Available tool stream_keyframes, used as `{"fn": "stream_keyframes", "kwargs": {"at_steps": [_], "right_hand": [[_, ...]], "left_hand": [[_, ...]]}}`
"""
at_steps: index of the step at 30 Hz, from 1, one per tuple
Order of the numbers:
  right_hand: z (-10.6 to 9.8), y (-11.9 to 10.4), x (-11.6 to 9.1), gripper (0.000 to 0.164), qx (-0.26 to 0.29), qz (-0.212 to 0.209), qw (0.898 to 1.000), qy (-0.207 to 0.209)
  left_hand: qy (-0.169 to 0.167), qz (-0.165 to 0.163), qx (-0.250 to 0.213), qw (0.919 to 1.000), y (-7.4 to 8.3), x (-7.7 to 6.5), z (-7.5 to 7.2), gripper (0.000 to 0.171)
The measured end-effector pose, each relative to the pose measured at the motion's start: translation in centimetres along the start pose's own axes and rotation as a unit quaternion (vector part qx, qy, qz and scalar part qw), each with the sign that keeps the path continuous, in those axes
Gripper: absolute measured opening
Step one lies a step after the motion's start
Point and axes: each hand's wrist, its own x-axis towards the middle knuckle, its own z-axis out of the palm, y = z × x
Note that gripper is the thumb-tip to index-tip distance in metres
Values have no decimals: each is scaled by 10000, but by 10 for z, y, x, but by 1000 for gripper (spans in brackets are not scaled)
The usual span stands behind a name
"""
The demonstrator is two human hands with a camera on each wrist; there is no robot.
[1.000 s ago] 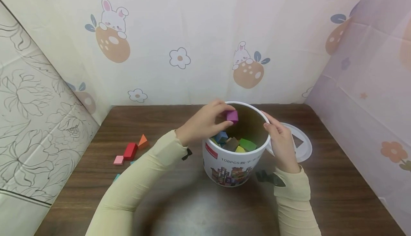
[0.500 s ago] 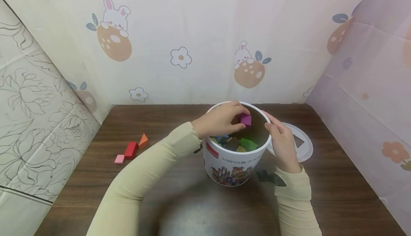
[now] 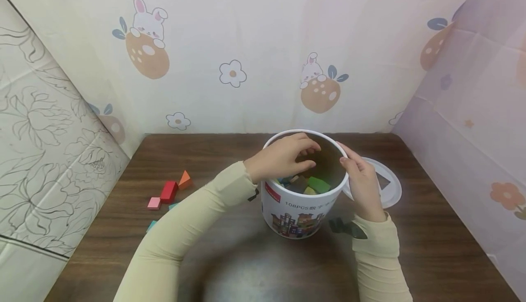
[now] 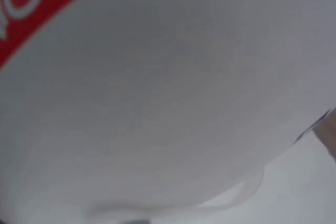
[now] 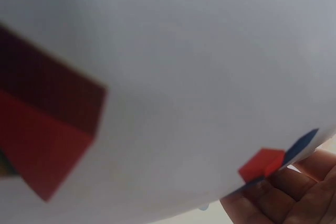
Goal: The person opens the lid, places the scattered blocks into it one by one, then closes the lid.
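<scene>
A white bucket (image 3: pixel 300 217) with a printed city picture stands on the table, with coloured blocks inside, among them a green block (image 3: pixel 318 184) and a yellow block (image 3: pixel 309 191). Over its mouth is my left hand (image 3: pixel 283 156), thumb and fingers apart and nothing seen between them. My right hand (image 3: pixel 361 183) grips the bucket's right rim, thumb on the near side. Close up, the bucket's white wall (image 4: pixel 157 103) fills the left wrist view. In the right wrist view, fingers of my right hand (image 5: pixel 294 195) lie against the bucket's wall (image 5: pixel 184 77).
A white lid (image 3: pixel 388 183) with a dark triangle lies on the table (image 3: pixel 255 265) behind the right hand. Left of the left arm are a red block (image 3: pixel 169 192), an orange triangular block (image 3: pixel 185 180), a pink block (image 3: pixel 154 203) and teal pieces (image 3: pixel 151 225) partly covered by the sleeve.
My left hand moved right over the bucket with a purple block, then let it go; the block is out of sight now. My right hand has stayed on the rim.
</scene>
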Motion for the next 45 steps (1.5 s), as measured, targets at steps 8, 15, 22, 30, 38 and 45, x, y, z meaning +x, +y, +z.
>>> {"fn": "stream_keyframes", "kwargs": {"at_steps": [8, 15, 22, 30, 38, 45], "right_hand": [[0, 1, -1, 42, 137, 82, 9999, -19], [0, 1, 0, 42, 67, -49, 10000, 1], [0, 1, 0, 41, 41, -112, 9999, 11], [0, 2, 0, 41, -19, -160, 9998, 65], [0, 2, 0, 41, -34, -152, 9999, 51], [0, 1, 0, 42, 6, -127, 9999, 9]], "left_hand": [[504, -37, 26, 9987, -2, -14, 1, 38], [1458, 34, 207, 9891, -13, -40, -8, 37], [2316, -198, 277, 9722, -35, -72, -19, 37], [2082, -1020, 1092, 9666, -68, -114, -26, 53], [1148, -2379, 1430, 9538, -118, -156, -12, 63], [437, -3423, 1537, 9259, -154, -184, -5, 66]]}}
